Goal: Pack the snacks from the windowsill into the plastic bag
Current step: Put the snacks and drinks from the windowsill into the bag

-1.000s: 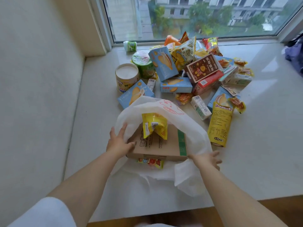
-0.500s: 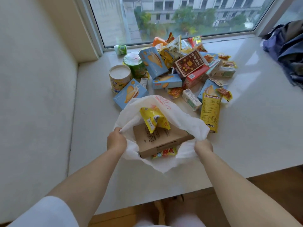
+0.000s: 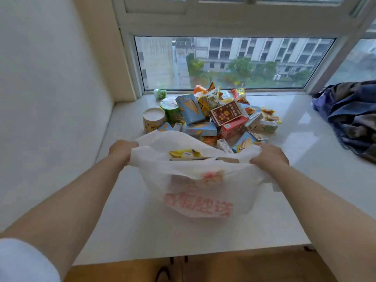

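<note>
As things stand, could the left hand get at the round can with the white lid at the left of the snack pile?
Probably not at once: the left hand grips the plastic bag rim. The can stands just beyond it, unobstructed, so releasing the bag should free it.

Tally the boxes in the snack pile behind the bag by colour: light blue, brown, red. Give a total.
light-blue boxes: 4
brown box: 1
red box: 1
Total: 6
A blue edge behind the brown box may belong to a fifth light-blue one, but too little of it shows to tell.
</note>
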The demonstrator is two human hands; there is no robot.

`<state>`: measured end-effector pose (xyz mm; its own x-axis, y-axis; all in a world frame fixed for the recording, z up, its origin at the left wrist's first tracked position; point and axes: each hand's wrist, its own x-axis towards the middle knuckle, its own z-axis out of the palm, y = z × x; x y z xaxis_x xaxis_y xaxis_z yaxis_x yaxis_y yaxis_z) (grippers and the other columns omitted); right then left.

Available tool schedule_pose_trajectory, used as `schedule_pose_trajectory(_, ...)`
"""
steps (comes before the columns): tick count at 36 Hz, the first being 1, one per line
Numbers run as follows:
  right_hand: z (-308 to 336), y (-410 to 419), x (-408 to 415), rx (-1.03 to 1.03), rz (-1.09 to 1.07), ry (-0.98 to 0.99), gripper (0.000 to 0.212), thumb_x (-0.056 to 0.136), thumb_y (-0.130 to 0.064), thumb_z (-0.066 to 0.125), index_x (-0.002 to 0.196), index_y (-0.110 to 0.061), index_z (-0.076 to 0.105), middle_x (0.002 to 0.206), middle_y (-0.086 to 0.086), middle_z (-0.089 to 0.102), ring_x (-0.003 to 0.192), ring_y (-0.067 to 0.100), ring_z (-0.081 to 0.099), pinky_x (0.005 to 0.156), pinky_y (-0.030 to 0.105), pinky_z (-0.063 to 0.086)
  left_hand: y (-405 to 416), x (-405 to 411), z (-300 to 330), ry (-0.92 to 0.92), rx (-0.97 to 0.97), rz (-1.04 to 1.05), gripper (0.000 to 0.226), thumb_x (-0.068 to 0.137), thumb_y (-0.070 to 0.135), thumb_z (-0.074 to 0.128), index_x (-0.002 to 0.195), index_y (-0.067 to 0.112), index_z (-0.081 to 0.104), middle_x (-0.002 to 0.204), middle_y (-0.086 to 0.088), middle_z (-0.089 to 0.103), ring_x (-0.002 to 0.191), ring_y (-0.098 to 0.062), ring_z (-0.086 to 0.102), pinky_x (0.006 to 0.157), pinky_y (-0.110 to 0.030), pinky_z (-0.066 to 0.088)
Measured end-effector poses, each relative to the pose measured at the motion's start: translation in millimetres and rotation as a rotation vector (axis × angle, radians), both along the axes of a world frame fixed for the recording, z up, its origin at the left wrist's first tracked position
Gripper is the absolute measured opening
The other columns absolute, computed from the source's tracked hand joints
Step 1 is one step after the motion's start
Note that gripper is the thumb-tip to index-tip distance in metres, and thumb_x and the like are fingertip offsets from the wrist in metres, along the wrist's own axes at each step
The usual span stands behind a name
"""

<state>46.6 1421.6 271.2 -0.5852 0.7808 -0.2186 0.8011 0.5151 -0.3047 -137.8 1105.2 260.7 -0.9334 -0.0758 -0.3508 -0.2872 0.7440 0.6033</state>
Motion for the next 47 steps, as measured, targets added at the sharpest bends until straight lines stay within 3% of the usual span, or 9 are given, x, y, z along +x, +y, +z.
schedule_pose_trajectory(5,9,8,1,0.095,-0.039,0.214,0.034,0.084,-0.019,0.058,0.117,-0.011,0.054,0.118,0.017,0.06,0.108,0.036,0.056,0.083,0.037,0.045,-1,28,9,0.325,0.024,0.004,0.03,0.085,0.023,0.049,0.059,0.008,0.051,0.064,-0.014,0.05,0.069,-0.03,0.045,0.06,-0.031,0.034)
schedule_pose_trajectory(14,-30,-17,24,0.053,0.328,-0.693,0.065,0.078,-0.045,0.069,0.133,-0.019,0.046,0.132,0.0,0.052,0.122,0.022,0.051,0.096,0.036,0.044,-26,44,-51,-0.14,-0.548,-0.293,0.039,0.095,0.017,0.046,0.132,0.004,0.05,0.134,-0.018,0.046,0.12,-0.035,0.05,0.099,-0.041,0.044)
schedule_pose_trajectory(19,-53,-34,11,0.447,0.53,-0.205,0.08,0.065,-0.044,0.079,0.132,-0.016,0.044,0.123,0.007,0.053,0.111,0.027,0.054,0.087,0.038,0.046,-2,39,-37,0.237,-0.793,-0.579,0.046,0.083,0.019,0.056,0.127,0.028,0.051,0.14,-0.003,0.03,0.127,-0.025,0.033,0.097,-0.042,0.036)
schedule_pose_trajectory(24,-82,-46,2,0.706,1.209,0.123,0.054,0.041,-0.014,0.085,0.088,-0.021,0.057,0.084,0.004,0.062,0.071,0.023,0.059,0.06,0.031,0.049,33,49,-47,0.774,-0.454,-1.331,0.009,0.076,0.033,0.067,0.084,0.032,0.071,0.124,0.003,0.059,0.126,-0.026,0.048,0.104,-0.05,0.031)
schedule_pose_trajectory(29,-108,-58,-9,0.514,1.382,-0.267,0.021,0.045,-0.032,0.082,0.061,-0.029,0.069,0.084,-0.002,0.062,0.083,0.021,0.053,0.078,0.034,0.034,65,61,-104,0.32,-0.951,-1.605,0.046,0.091,0.037,0.049,0.137,0.029,0.046,0.159,-0.002,0.005,0.145,-0.037,-0.006,0.103,-0.075,-0.004)
schedule_pose_trajectory(32,-120,-53,-15,0.456,1.263,-0.593,0.035,0.083,-0.026,0.063,0.118,-0.024,0.063,0.133,0.006,0.045,0.132,0.03,0.031,0.115,0.052,0.01,73,41,-126,0.239,-0.938,-1.405,0.057,0.096,0.025,0.044,0.149,0.019,0.024,0.157,-0.002,0.008,0.141,-0.037,0.015,0.105,-0.071,0.012)
schedule_pose_trajectory(38,-123,-26,-22,0.363,0.863,-0.776,0.073,0.095,-0.027,0.046,0.152,-0.02,0.002,0.16,0.004,-0.005,0.147,0.03,-0.011,0.112,0.063,-0.007,89,5,-126,0.417,-0.603,-1.043,0.056,0.087,0.019,0.061,0.138,0.015,0.042,0.141,-0.001,0.04,0.082,-0.022,0.064,0.054,-0.029,0.044)
schedule_pose_trajectory(42,-140,-15,-27,0.2,0.756,-0.765,0.066,0.097,-0.021,0.038,0.152,-0.021,0.001,0.16,-0.002,0.002,0.148,0.025,-0.002,0.116,0.056,0.002,95,-20,-148,0.203,-0.599,-1.0,0.063,0.093,0.006,0.042,0.149,0.02,0.016,0.152,0.005,0.017,0.107,-0.028,0.057,0.071,-0.036,0.046)
schedule_pose_trajectory(47,-170,-10,-31,0.039,0.776,-0.797,0.059,0.096,-0.037,0.039,0.149,-0.018,0.021,0.157,-0.001,0.018,0.147,0.025,0.007,0.116,0.051,0.004,101,-34,-173,-0.106,-0.78,-1.236,0.062,0.09,0.021,0.052,0.146,0.027,0.027,0.145,0.001,0.034,0.127,-0.027,0.039,0.094,-0.041,0.042)
